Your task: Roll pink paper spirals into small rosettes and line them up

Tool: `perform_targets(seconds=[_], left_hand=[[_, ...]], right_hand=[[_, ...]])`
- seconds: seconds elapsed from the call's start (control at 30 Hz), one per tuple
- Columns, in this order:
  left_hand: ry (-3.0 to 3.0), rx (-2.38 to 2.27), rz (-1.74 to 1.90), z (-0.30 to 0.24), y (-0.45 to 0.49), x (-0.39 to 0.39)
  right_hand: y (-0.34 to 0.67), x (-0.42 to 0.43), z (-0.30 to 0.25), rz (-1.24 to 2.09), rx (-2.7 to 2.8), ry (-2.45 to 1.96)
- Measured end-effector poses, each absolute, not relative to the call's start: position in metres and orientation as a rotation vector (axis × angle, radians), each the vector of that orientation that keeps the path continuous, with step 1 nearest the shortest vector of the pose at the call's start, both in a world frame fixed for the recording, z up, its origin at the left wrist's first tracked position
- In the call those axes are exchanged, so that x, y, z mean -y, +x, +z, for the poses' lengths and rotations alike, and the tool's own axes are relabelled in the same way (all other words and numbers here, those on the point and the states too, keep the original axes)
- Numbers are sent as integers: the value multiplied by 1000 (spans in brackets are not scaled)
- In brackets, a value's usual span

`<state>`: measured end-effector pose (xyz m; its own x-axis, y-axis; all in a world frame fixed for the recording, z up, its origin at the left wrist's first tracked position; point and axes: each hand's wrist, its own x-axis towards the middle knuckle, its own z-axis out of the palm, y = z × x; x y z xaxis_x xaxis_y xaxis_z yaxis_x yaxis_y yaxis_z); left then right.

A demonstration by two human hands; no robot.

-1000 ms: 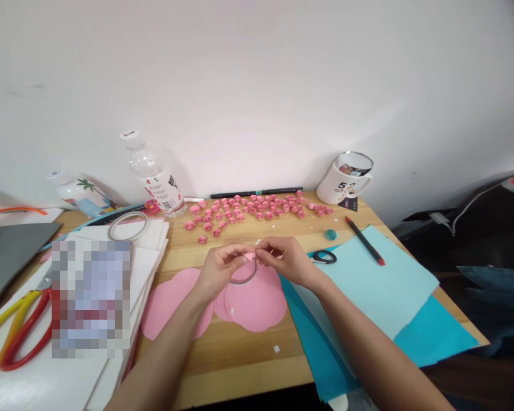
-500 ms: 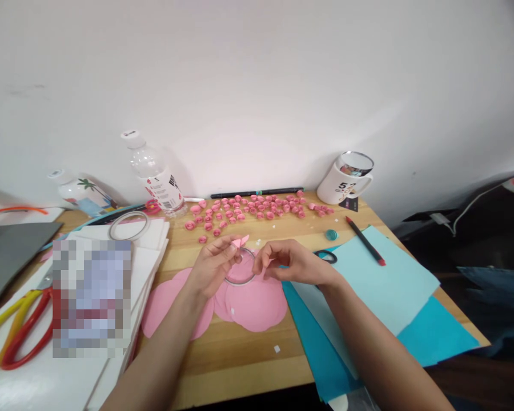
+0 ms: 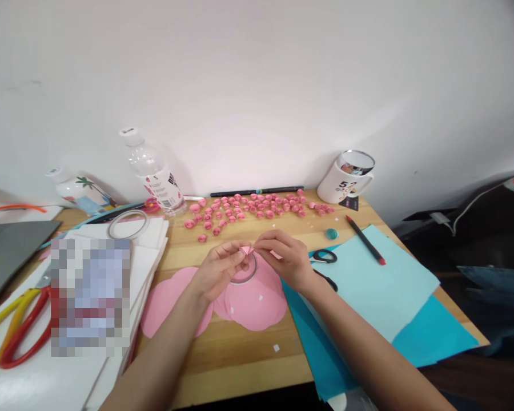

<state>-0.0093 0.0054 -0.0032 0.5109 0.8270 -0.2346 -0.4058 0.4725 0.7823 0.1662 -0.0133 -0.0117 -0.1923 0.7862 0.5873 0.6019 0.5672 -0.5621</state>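
Note:
My left hand (image 3: 220, 265) is closed in a pinch on a small folded pink paper piece (image 3: 247, 250), held above the wood table. From the other side, the closed fingertips of my right hand (image 3: 285, 257) meet the paper's right edge. Just below the hands, a roll of tape (image 3: 245, 278) lies on overlapping pink paper circles (image 3: 257, 311), partly hidden by my left fingers. Behind them, many small rolled pink paper flowers (image 3: 260, 214) are spread along the table. Scissors with black handles (image 3: 325, 256) lie partly covered by my right hand and wrist.
Light blue sheets (image 3: 381, 285), a red-tipped black pen (image 3: 366, 240) and a teal cap (image 3: 331, 234) lie right. A white mug (image 3: 338, 184) and bottle (image 3: 154, 177) stand by the wall. Left are white papers (image 3: 154, 251), another tape roll (image 3: 128, 224) and red-yellow scissors (image 3: 25, 337).
My right hand has moved up and left, bringing its fingertips to the pink paper. A white scrap now shows on the pink circles, and more of the black-handled scissors is uncovered.

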Motion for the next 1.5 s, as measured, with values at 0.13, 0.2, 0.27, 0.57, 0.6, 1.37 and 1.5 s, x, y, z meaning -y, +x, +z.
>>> perform_targets(seconds=[0.13,0.2,0.27,0.57,0.6,1.37,1.5], left_hand=[[681,-678,844,-2,-9,-5],[680,-683,857,-3,-9,-6],[691,-690,869,-4,-9,-6],[794,-764,898,-1,-6,-3],[812,-768,893,0,-6,-3],[687,-710,901,-5,-3,-1],[797,-797,957,-3,0,1]], right_hand=[[165,16,-15,184,1979,-1140],[164,17,-15,168,2029,-1143],[164,17,-15,143,2044,-1151],[162,17,-14,105,1974,-1124],[162,17,-13,107,1956,-1122],[154,18,-11,204,1844,-1002],[152,19,-9,392,1835,-1068]])
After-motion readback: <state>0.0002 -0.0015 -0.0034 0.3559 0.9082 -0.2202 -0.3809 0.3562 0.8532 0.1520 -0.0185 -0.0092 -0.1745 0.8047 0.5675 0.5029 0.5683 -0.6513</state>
